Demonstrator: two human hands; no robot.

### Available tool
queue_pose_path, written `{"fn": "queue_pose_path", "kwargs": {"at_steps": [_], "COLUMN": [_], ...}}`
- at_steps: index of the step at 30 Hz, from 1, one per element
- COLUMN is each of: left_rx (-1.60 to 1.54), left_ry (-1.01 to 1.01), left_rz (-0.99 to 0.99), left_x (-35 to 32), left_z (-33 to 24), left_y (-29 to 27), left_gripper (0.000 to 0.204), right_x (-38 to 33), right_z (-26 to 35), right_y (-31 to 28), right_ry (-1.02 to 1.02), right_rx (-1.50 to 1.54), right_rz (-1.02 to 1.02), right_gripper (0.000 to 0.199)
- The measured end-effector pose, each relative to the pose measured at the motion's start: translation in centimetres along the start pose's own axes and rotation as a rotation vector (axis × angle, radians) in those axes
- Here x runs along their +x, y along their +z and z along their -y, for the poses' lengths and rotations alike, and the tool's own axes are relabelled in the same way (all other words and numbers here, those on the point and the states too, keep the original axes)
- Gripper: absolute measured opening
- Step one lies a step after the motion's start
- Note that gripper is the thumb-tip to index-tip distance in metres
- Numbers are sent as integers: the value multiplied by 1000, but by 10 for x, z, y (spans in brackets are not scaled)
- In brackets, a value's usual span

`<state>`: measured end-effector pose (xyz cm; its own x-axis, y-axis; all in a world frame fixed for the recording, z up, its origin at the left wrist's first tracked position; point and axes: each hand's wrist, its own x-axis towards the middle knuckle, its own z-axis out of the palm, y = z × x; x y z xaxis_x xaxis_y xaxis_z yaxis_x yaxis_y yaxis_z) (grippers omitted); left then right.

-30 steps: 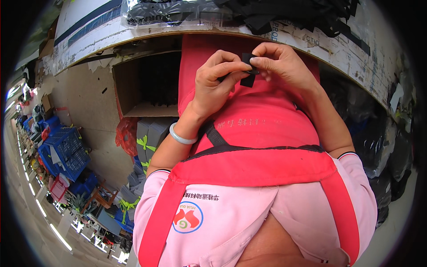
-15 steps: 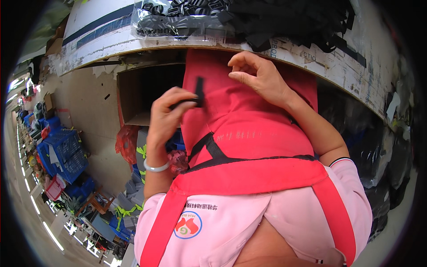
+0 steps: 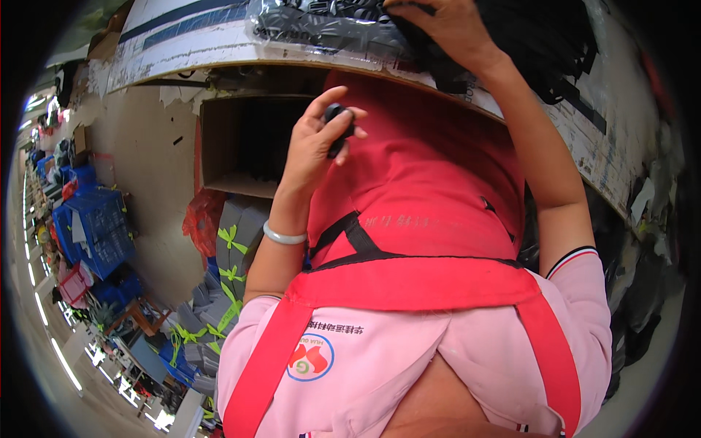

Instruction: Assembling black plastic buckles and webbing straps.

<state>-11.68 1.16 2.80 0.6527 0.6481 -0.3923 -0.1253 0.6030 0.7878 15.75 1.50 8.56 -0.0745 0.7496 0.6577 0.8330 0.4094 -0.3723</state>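
Note:
My left hand is raised in front of the red apron, thumb and fingers closed round a small black buckle. Part of the buckle is hidden by the fingers. Up at the table, my right hand reaches to a heap of black straps. Its fingertips are bent onto black strap material at the heap's left side, and the upper edge of the picture cuts off part of them. Just left of that hand lies a clear plastic bag with many black buckles in it.
The worn white table has a curved-looking front edge close to me. Below it stands an open cardboard box. Grey bundles with yellow-green ties, a red plastic bag and blue crates are at the left.
My right hand has gone from above the apron up to the strap heap on the table. The left hand has risen and turned, still holding the black piece.

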Motion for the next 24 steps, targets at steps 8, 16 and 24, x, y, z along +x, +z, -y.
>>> {"fn": "queue_pose_path", "kwargs": {"at_steps": [8, 16, 24], "left_rx": [183, 27, -151], "left_ry": [39, -59, -114], "left_rz": [-39, -9, -43], "left_x": [2, 7, 9], "left_z": [10, 11, 15], "left_y": [11, 14, 23], "left_gripper": [17, 32, 30], "right_x": [-11, -88, -95], "right_z": [61, 75, 74], "right_y": [-32, -1, -1], "right_ry": [689, 987, 1281], "right_rx": [876, 998, 1172], "right_rz": [277, 321, 420], "right_gripper": [10, 15, 19]}}
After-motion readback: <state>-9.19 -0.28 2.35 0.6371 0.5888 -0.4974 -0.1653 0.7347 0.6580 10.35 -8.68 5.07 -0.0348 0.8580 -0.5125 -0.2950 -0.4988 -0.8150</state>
